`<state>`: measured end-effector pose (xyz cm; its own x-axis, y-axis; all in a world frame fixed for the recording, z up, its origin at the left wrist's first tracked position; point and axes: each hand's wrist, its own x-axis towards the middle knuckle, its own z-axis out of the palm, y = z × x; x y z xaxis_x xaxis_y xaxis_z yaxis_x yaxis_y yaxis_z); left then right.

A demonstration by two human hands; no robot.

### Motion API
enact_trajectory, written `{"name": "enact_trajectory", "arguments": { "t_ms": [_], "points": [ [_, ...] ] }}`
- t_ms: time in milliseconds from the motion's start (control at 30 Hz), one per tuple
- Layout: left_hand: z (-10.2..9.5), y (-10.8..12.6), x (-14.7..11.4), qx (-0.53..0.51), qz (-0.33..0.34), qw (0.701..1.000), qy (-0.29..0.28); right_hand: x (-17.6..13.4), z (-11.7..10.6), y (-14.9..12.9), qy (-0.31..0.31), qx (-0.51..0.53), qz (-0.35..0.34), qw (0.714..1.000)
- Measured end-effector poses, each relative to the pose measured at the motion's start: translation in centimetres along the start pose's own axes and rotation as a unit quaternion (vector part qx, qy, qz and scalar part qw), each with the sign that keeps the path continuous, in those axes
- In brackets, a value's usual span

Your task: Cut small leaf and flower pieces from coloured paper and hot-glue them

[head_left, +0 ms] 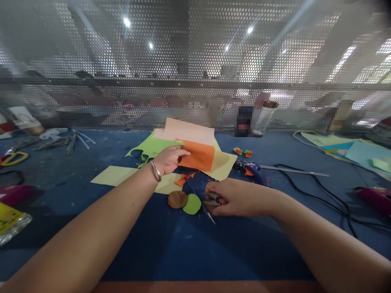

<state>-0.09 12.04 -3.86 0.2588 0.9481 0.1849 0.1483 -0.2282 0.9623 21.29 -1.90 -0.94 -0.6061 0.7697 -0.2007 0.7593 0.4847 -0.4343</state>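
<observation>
While the left hand (171, 159) pinches the rectangular orange paper-like sheet (200, 156) at its nine-o'clock edge, the right hand (235, 197), at the sheet's five o'clock, grips silver metal scissors (211, 202); the sheet looks light, easily creased, best held edgewise.

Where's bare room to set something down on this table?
The near tabletop, below the wooden disc and green disc; also left, between the yellow handle and pale strip. Crowded: around the left hand and right hand, among paper sheets and scraps.
</observation>
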Motion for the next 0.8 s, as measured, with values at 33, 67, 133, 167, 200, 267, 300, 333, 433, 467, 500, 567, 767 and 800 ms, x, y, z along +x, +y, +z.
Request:
{"name": "enact_trajectory", "arguments": {
  "t_ms": [33,67,133,167,200,267,300,333,433,467,500,567,767,800],
  "points": [
    [0.0,0.0,0.0,-0.01,0.0,1.0,-0.003,0.1,0.1,0.1,-0.004,0.0,-0.003,1.0],
    [0.1,0.0,0.0,-0.024,-0.005,1.0,-0.011,0.1,0.1,0.2,-0.002,0.0,-0.006,1.0],
    [0.4,0.0,-0.2,-0.057,-0.009,0.998,-0.03,0.2,0.1,0.3,0.009,0.003,-0.012,1.0],
    [0.5,0.1,-0.3,-0.075,-0.001,0.997,-0.037,0.2,0.1,0.4,0.014,0.006,-0.012,1.0],
    [0.7,0.1,-0.4,-0.091,0.011,0.995,-0.042,0.3,0.1,0.4,0.016,0.009,-0.012,1.0],
    [1.0,0.0,-0.6,-0.111,0.034,0.992,-0.042,0.4,-0.1,0.4,0.011,0.021,-0.017,1.0],
    [1.1,0.0,-0.6,-0.113,0.043,0.992,-0.041,0.4,-0.2,0.4,0.005,0.026,-0.025,0.999],
    [1.2,-0.1,-0.6,-0.112,0.049,0.992,-0.04,0.4,-0.3,0.4,0.003,0.031,-0.036,0.999],
    [0.9,-0.3,-0.5,-0.1,0.043,0.993,-0.042,0.4,-0.8,0.7,0.047,0.052,-0.054,0.996],
    [0.7,-0.3,-0.4,-0.092,0.04,0.994,-0.041,0.4,-1.0,0.9,0.074,0.061,-0.048,0.994],
    [0.5,-0.3,-0.3,-0.083,0.037,0.995,-0.038,0.4,-1.1,1.2,0.102,0.074,-0.035,0.991],
    [-0.2,0.0,-0.3,-0.062,0.034,0.997,-0.041,0.4,-1.5,1.7,0.148,0.118,0.002,0.982],
    [-1.4,1.2,-0.7,0.033,0.034,0.994,-0.101,0.3,-2.5,2.8,0.314,0.246,0.03,0.916],
    [-1.5,1.1,-0.6,0.055,0.04,0.992,-0.105,0.2,-2.6,3.0,0.344,0.246,0.037,0.906]
  ]
}}
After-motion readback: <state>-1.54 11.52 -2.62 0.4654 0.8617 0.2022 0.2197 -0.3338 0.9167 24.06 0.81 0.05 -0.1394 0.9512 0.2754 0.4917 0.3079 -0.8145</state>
